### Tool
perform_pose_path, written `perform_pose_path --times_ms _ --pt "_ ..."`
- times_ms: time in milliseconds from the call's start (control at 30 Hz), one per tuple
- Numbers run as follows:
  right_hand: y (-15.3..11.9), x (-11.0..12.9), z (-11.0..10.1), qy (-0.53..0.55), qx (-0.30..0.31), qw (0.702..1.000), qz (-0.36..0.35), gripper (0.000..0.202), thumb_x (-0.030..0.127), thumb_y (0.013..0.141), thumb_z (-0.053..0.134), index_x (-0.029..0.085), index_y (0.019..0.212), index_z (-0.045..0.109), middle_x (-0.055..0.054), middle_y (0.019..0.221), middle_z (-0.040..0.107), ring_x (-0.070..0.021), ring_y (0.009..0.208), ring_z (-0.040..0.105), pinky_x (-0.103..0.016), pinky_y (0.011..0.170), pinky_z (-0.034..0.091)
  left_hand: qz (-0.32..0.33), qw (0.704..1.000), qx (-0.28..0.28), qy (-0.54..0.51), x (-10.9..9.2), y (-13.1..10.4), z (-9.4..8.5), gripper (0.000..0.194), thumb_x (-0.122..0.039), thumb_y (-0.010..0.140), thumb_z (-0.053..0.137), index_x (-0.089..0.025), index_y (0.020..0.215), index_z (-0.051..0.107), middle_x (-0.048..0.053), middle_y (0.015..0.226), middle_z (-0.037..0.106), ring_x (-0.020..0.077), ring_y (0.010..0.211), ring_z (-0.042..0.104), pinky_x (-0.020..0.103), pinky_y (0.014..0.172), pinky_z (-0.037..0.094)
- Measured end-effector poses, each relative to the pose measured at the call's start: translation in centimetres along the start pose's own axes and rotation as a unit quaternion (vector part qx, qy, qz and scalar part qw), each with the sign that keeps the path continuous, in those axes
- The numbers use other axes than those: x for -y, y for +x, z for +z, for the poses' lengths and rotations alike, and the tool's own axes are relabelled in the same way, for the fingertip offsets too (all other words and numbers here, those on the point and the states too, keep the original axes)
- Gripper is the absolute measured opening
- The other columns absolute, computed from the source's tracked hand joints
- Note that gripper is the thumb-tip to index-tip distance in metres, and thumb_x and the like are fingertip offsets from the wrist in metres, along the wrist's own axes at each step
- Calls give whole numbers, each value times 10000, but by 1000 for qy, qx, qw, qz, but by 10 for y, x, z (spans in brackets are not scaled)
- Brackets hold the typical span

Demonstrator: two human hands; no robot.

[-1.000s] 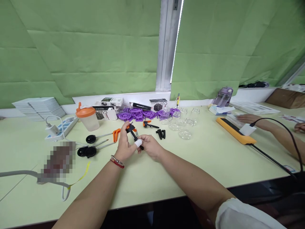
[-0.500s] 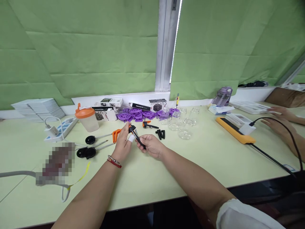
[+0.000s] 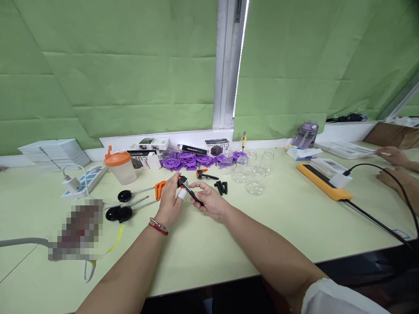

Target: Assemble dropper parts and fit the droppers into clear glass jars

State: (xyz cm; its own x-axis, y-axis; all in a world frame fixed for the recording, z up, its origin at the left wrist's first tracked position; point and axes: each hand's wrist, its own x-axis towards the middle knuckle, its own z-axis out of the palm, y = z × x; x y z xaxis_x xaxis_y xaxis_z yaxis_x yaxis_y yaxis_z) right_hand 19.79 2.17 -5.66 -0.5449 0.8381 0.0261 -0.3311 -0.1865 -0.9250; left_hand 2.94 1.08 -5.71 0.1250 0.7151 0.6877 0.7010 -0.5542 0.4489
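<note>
My left hand point(image 3: 172, 196), with a white wrap on the thumb, is closed around the head end of a black-and-orange tool with a rod point(image 3: 190, 190). My right hand point(image 3: 209, 200) pinches the black lower end of the same tool, which slants down to the right. Just beyond my hands lies a similar black-and-orange piece point(image 3: 206, 175). Several short black cylinders point(image 3: 221, 188) rest near my right fingertips. To the left of my left hand are metal rods with black discs point(image 3: 124, 213) and orange handles point(image 3: 160, 190).
Purple plastic parts point(image 3: 188, 160) are piled at the back, beside clear glass jars point(image 3: 254, 188). A shaker cup point(image 3: 121, 168) and a power strip point(image 3: 83, 185) stand left. At right lies a yellow-and-black power strip point(image 3: 322, 181); another person's hands point(image 3: 393, 157) are beyond it.
My right hand and the lower end of the tool have shifted slightly to the right. The other person's hands have moved a little to the right.
</note>
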Motion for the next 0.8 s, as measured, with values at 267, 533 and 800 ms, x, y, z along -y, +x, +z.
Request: perform_pose_path --times_ms 267,533,800 --pt "0 1 -6 -3 39 999 -29 339 388 731 686 199 962 523 12 651 612 -66 447 446 -165 387 248 49 997 -16 49 -10 1 -3 677 -176 833 472 -218 1457 212 133 1343 462 285 1248 413 499 1028 327" --pt "-2 6 -13 -30 65 997 -41 421 458 704 715 198 957 500 -6 673 642 -63 438 441 -162 383 237 80 992 -51 81 -27 -2 -7 636 -168 833 482 -211 1431 269 124 1310 494 279 1238 404 484 1028 324" --pt "-3 7 -16 -43 59 996 -49 412 463 704 717 193 935 509 -15 677 646 -59 436 426 -162 385 209 90 989 -80 81 -31 -4 -6 604 -172 832 494 -220 1406 312 117 1287 516 274 1214 432 485 1030 326"
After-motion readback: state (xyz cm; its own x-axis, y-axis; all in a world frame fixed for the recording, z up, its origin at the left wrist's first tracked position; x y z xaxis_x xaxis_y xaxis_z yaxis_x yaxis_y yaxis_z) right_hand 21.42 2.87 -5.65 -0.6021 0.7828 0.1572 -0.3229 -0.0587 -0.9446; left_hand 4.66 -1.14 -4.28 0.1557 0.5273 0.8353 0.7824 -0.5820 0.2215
